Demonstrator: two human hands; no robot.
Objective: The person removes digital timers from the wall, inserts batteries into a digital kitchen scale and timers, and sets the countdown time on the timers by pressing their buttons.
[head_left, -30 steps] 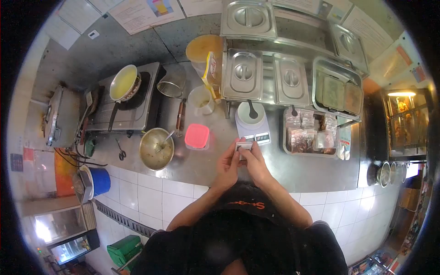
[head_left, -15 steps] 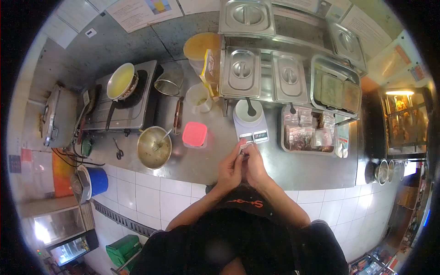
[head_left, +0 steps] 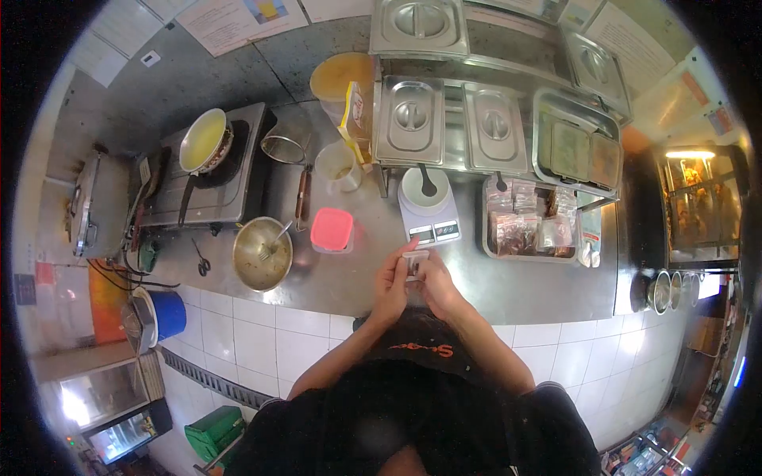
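Left hand point(head_left: 390, 284) and right hand point(head_left: 438, 285) both pinch a small packet point(head_left: 413, 260) right between them, neither really nearer. Can't tell its long axis tbh. Scale point(head_left: 432, 224) sits just past them.

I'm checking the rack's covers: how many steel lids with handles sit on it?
4: lower left lid, lower middle lid, upper left lid and upper right lid. More may lie beyond the picture's top edge.
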